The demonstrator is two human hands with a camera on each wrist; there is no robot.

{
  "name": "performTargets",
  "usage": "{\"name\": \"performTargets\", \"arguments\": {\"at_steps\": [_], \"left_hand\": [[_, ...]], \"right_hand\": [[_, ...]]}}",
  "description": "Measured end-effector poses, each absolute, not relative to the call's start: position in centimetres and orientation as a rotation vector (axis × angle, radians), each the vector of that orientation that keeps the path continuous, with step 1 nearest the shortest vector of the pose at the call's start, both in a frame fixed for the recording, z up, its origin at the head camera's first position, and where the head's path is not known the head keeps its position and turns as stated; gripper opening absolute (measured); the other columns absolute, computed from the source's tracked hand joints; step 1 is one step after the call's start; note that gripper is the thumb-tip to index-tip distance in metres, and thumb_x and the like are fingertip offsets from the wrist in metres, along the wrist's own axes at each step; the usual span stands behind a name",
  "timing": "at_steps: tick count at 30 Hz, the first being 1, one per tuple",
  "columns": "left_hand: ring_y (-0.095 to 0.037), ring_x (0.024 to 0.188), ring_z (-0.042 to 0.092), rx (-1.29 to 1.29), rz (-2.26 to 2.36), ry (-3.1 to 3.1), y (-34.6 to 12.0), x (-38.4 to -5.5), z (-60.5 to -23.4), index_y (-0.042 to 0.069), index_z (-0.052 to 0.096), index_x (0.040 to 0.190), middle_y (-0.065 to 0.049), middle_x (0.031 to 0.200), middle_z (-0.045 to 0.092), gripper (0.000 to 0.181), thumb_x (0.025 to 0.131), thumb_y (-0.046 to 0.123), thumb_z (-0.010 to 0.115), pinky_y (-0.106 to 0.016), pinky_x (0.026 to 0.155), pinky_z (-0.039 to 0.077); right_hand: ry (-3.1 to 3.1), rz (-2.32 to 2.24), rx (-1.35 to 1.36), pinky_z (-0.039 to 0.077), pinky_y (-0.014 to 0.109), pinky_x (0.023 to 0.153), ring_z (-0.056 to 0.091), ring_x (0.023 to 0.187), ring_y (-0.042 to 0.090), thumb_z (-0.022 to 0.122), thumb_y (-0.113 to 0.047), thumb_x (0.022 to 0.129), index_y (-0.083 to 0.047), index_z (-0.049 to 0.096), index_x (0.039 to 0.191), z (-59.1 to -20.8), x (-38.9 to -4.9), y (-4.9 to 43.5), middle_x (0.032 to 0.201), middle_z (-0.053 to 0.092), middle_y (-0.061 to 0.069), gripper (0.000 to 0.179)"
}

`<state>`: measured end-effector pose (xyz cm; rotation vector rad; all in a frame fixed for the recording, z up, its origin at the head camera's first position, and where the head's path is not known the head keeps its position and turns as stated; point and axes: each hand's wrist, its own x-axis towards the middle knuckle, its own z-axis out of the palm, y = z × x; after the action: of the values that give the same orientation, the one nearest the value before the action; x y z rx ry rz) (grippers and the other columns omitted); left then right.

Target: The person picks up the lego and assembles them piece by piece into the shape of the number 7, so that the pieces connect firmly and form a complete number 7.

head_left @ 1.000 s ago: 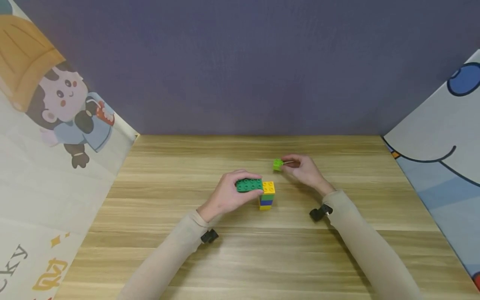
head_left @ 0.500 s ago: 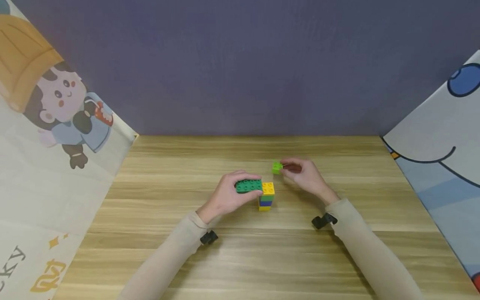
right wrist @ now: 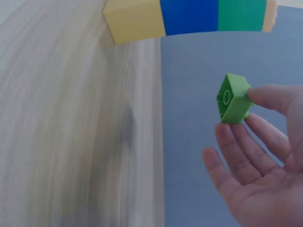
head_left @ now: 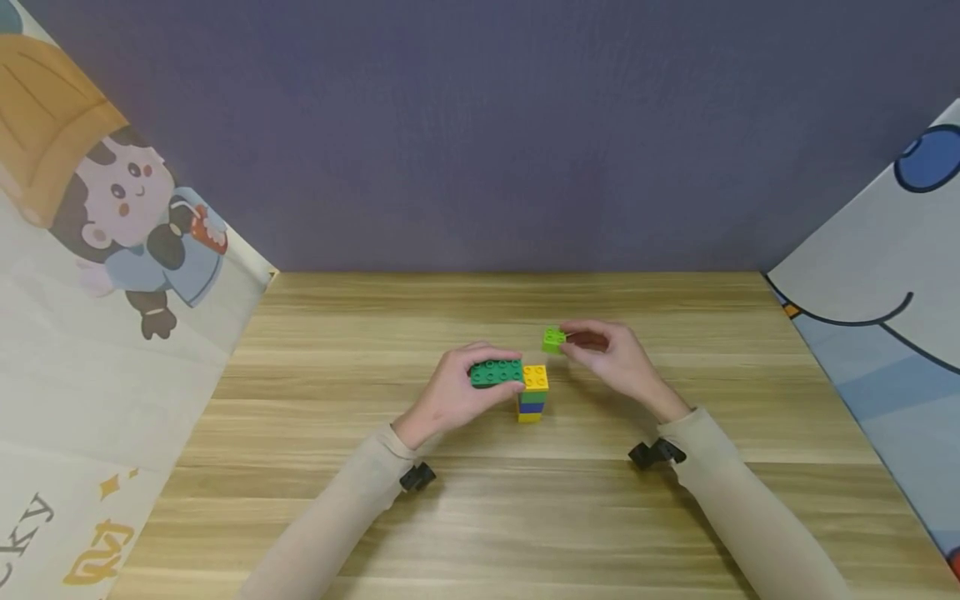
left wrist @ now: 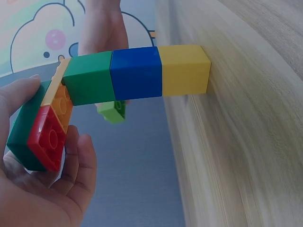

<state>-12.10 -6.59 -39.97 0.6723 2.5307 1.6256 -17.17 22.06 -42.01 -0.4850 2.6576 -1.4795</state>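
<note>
A tower stands upright on the table, with a yellow brick point(left wrist: 185, 71) at the bottom, then a blue brick point(left wrist: 136, 73), a green brick point(left wrist: 88, 78) and a yellow piece point(head_left: 535, 377) on top. My left hand point(head_left: 452, 387) grips a dark green brick point(head_left: 497, 372) at the tower's upper left side. Under that brick a red brick point(left wrist: 48, 137) shows in the left wrist view, right beside the yellow piece. Behind and right of the tower, my right hand point(head_left: 617, 360) pinches a small lime green brick point(head_left: 553, 340), held above the table; its hollow underside faces the right wrist camera.
The wooden table point(head_left: 525, 517) ends at a dark blue-grey panel point(head_left: 510, 150) behind. Printed cartoon panels stand on the left point(head_left: 90, 375) and right point(head_left: 870, 275). Each wrist carries a small black camera.
My right hand has drawn the lime green brick slightly nearer to me, towards the tower. The left hand and the tower have stayed almost in place.
</note>
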Motion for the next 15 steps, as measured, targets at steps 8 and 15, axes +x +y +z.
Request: {"name": "performTargets", "arguments": {"at_steps": [8, 15], "left_hand": [[-0.014, 0.1, 0.067, 0.671, 1.633, 2.526, -6.7, -12.1, -40.1, 0.022, 0.078, 0.13, 0.001, 0.129, 0.074, 0.039, 0.092, 0.028, 0.086, -0.029, 0.079, 0.056], [-0.014, 0.098, 0.066, 0.682, 1.629, 2.517, -6.7, -12.1, -40.1, 0.02, 0.077, 0.131, -0.001, 0.13, 0.074, 0.041, 0.092, 0.028, 0.085, -0.028, 0.078, 0.056]], "right_hand": [[2.649, -1.515, -0.506, 0.062, 0.038, 0.097, 0.074, 0.117, 0.028, 0.077, -0.024, 0.1, -0.011, 0.072, 0.134, -41.2, -16.3, 21.7, 0.132, 0.075, 0.009, 0.037], [2.644, -1.52, -0.522, 0.062, 0.033, 0.097, 0.074, 0.118, 0.026, 0.076, -0.027, 0.101, -0.014, 0.073, 0.134, -40.7, -15.5, 21.6, 0.131, 0.076, 0.006, 0.035]]}}
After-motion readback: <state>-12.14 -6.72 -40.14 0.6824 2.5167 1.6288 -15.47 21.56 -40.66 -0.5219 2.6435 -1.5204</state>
